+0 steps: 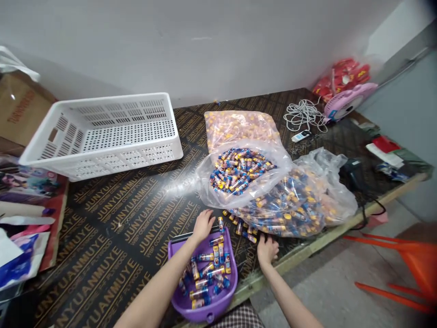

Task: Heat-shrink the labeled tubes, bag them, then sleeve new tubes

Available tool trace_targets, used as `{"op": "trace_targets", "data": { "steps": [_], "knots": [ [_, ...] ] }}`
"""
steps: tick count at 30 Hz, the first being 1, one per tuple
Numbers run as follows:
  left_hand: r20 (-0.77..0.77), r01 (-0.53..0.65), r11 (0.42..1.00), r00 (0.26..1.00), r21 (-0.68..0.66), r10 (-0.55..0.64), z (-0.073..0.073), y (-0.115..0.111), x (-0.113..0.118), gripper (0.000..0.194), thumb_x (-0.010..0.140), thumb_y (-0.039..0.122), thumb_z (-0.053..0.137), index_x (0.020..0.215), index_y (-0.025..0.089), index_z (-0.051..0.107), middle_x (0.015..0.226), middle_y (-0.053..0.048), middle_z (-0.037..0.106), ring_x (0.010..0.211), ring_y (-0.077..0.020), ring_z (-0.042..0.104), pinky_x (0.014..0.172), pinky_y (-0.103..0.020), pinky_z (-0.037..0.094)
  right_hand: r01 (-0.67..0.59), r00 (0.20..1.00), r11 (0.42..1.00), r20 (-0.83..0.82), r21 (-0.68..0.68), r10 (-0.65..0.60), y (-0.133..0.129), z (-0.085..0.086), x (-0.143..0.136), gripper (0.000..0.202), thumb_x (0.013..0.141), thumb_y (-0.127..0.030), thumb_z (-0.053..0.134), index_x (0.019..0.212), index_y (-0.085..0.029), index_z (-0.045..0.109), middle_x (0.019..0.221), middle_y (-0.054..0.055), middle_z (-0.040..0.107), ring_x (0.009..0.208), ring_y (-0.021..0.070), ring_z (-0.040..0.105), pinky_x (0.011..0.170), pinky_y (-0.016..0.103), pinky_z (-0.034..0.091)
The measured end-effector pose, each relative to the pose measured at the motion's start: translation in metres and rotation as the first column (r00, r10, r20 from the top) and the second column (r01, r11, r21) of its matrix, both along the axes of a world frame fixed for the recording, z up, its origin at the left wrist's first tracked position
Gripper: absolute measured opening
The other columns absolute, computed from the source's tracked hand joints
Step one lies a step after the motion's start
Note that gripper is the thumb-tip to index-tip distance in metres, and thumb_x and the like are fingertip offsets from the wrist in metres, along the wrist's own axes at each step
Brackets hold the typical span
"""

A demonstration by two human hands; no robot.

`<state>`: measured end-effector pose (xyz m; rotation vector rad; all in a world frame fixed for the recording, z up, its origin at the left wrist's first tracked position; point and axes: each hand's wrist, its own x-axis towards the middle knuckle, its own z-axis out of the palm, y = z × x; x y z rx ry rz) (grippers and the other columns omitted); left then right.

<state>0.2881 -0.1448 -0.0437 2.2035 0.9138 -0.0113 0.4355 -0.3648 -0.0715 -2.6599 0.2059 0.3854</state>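
Note:
A purple dustpan (233, 291) with a dark front lip lies at the table's front edge, with several small blue-and-yellow capped tubes (205, 269) in it. My left hand (204, 226) is over the dustpan's lip, fingers spread, beside a single tube (221, 223). My right hand (267, 250) rests near the table edge, fingers apart and slightly bent, close to loose tubes (240, 226) in front of the bags. An open clear plastic bag (205, 191) full of such tubes stands beyond both hands. Another bulging bag (293, 209) of tubes lies to its right.
A white plastic basket (129, 157) stands at the back left, beside a cardboard box (20, 109). Behind the open bag lies a bag of pinkish-yellow pieces (242, 125). A white cable (303, 114), a pink fan (348, 102) and an orange stool (409, 259) are at the right.

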Motion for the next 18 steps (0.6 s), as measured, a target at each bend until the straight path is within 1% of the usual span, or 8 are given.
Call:
{"op": "trace_targets", "data": {
  "steps": [2, 3, 4, 6, 10, 13, 16, 18],
  "knots": [
    [-0.01, -0.001, 1.0, 1.0, -0.001, 0.001, -0.012, 0.007, 0.041, 0.036, 0.085, 0.029, 0.046, 0.12, 0.019, 0.053, 0.124, -0.009, 0.056, 0.118, -0.0208, 0.048, 0.1, -0.035, 0.038, 0.092, 0.996, 0.996, -0.001, -0.006, -0.092, 0.021, -0.015, -0.001, 0.06, 0.084, -0.053, 0.028, 0.125, -0.013, 0.047, 0.119, 0.028, 0.044, 0.111, 0.0443, 0.043, 0.08, 0.059, 0.036],
    [-0.022, -0.013, 1.0, 1.0, 0.003, 0.013, -0.017, 0.007, 0.057, 0.038, 0.085, 0.03, 0.048, 0.12, 0.018, 0.053, 0.124, -0.01, 0.055, 0.118, -0.0219, 0.048, 0.099, -0.035, 0.038, 0.121, 0.993, 0.993, -0.01, -0.002, -0.121, 0.033, -0.022, -0.005, 0.062, 0.083, -0.053, 0.028, 0.127, -0.012, 0.043, 0.117, 0.03, 0.044, 0.109, 0.0445, 0.045, 0.077, 0.058, 0.038],
    [-0.039, -0.029, 1.0, 0.999, 0.009, 0.029, -0.021, 0.004, 0.068, 0.038, 0.085, 0.032, 0.047, 0.12, 0.017, 0.053, 0.125, -0.012, 0.054, 0.118, -0.0237, 0.047, 0.099, -0.037, 0.038, 0.134, 0.991, 0.991, -0.022, 0.007, -0.134, 0.044, -0.029, -0.011, 0.065, 0.083, -0.055, 0.029, 0.129, -0.011, 0.04, 0.115, 0.03, 0.045, 0.107, 0.0441, 0.047, 0.074, 0.057, 0.039],
    [-0.08, -0.06, 0.998, 0.995, 0.023, 0.061, -0.026, -0.005, 0.078, 0.04, 0.086, 0.036, 0.045, 0.119, 0.014, 0.053, 0.125, -0.016, 0.053, 0.119, -0.0272, 0.046, 0.099, -0.041, 0.037, 0.122, 0.992, 0.992, -0.046, 0.037, -0.121, 0.064, -0.039, -0.022, 0.068, 0.082, -0.058, 0.03, 0.131, -0.012, 0.037, 0.112, 0.028, 0.048, 0.104, 0.0424, 0.05, 0.073, 0.054, 0.04],
    [-0.139, -0.058, 0.998, 0.988, 0.032, 0.062, -0.025, -0.022, 0.073, 0.043, 0.084, 0.043, 0.048, 0.116, 0.015, 0.052, 0.122, -0.016, 0.053, 0.118, -0.0299, 0.045, 0.097, -0.042, 0.037, 0.055, 0.996, 0.993, -0.082, 0.106, -0.047, 0.091, -0.044, -0.04, 0.071, 0.082, -0.062, 0.027, 0.128, -0.01, 0.04, 0.11, 0.028, 0.049, 0.103, 0.0423, 0.05, 0.074, 0.052, 0.04],
    [-0.157, -0.067, 0.998, 0.985, 0.008, 0.067, -0.021, -0.025, 0.067, 0.045, 0.08, 0.041, 0.054, 0.117, 0.015, 0.051, 0.12, -0.017, 0.052, 0.113, -0.0307, 0.049, 0.093, -0.041, 0.04, -0.052, 0.995, 0.982, -0.079, 0.182, 0.067, 0.108, -0.041, -0.048, 0.062, 0.082, -0.059, 0.032, 0.119, -0.012, 0.05, 0.11, 0.026, 0.049, 0.101, 0.0396, 0.051, 0.078, 0.05, 0.04],
    [-0.156, -0.108, 0.993, 0.983, -0.042, 0.1, -0.022, -0.017, 0.064, 0.038, 0.081, 0.033, 0.053, 0.115, 0.014, 0.051, 0.117, -0.019, 0.051, 0.106, -0.0304, 0.055, 0.09, -0.042, 0.041, -0.199, 0.976, 0.943, -0.038, 0.266, 0.216, 0.121, -0.037, -0.05, 0.049, 0.084, -0.049, 0.035, 0.11, -0.014, 0.056, 0.107, 0.022, 0.051, 0.1, 0.0355, 0.051, 0.083, 0.047, 0.04],
    [-0.141, -0.133, 0.987, 0.983, -0.087, 0.12, -0.024, -0.005, 0.059, 0.036, 0.081, 0.031, 0.054, 0.112, 0.014, 0.053, 0.115, -0.018, 0.053, 0.104, -0.0291, 0.056, 0.09, -0.041, 0.041, -0.326, 0.939, 0.886, 0.007, 0.33, 0.343, 0.126, -0.034, -0.049, 0.04, 0.084, -0.043, 0.04, 0.105, -0.014, 0.058, 0.103, 0.019, 0.053, 0.102, 0.0326, 0.05, 0.087, 0.045, 0.039]
  ]
}}
